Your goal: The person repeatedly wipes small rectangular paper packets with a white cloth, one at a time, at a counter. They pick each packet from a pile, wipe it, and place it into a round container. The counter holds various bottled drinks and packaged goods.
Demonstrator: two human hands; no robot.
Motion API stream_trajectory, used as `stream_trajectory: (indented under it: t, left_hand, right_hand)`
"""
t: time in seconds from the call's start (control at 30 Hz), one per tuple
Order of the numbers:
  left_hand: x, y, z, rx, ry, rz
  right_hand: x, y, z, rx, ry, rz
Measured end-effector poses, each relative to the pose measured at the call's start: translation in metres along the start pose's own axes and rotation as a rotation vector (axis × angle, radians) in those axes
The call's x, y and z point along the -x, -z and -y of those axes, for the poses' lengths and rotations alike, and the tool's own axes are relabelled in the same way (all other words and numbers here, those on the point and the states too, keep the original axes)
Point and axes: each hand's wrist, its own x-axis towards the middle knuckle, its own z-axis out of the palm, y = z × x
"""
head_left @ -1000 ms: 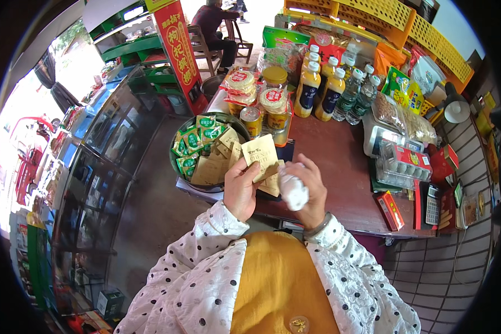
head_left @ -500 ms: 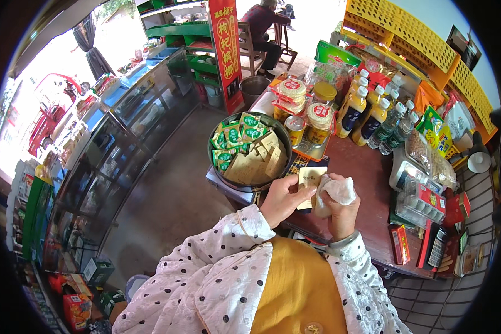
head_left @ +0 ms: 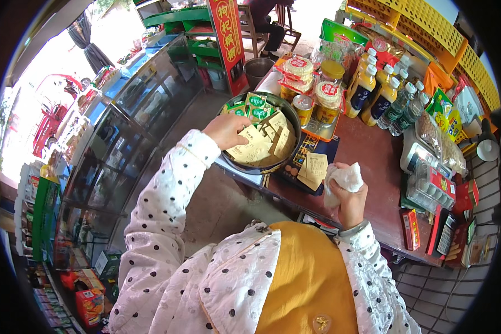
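My left hand point(head_left: 226, 131) reaches over a round dark basin point(head_left: 299, 131). Its fingers are closed on the edge of a tan paper packet point(head_left: 255, 139), with more tan packets around it. Green sachets point(head_left: 258, 107) fill the far left part of the basin, partly hidden by the hand. My right hand point(head_left: 352, 203) grips a crumpled white cloth point(head_left: 346, 178) above the table. Just left of it, a few tan packets point(head_left: 315, 168) lie on a dark printed box or sheet point(head_left: 329, 148) beside the basin.
The dark red table point(head_left: 367, 150) carries cans point(head_left: 303, 109), round packs, juice bottles point(head_left: 381, 103), water bottles point(head_left: 394, 118), a clear plastic box point(head_left: 428, 192) and a calculator point(head_left: 446, 236). Glass display cases point(head_left: 128, 100) stand at the left. A person point(head_left: 270, 25) sits at the back.
My left hand has left the right hand's side and moved left to the basin. A tan packet formerly held near the cloth is gone from there. The right hand keeps the cloth.
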Motion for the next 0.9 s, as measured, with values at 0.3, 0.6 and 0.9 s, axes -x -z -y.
stream_trajectory:
  t: [0.3, 0.6, 0.9]
  left_hand:
    - [-0.030, -0.026, 0.026, -0.035, -0.093, 0.335]
    - [-0.024, -0.032, 0.013, -0.377, -0.003, 0.230]
    - [0.000, -0.034, -0.080, -0.043, -0.109, -0.135]
  right_hand:
    - [0.003, 0.002, 0.001, 0.017, 0.013, -0.002]
    - [0.002, 0.007, 0.000, -0.040, -0.014, -0.017]
    - [-0.010, 0.029, -0.002, -0.125, 0.097, -0.150]
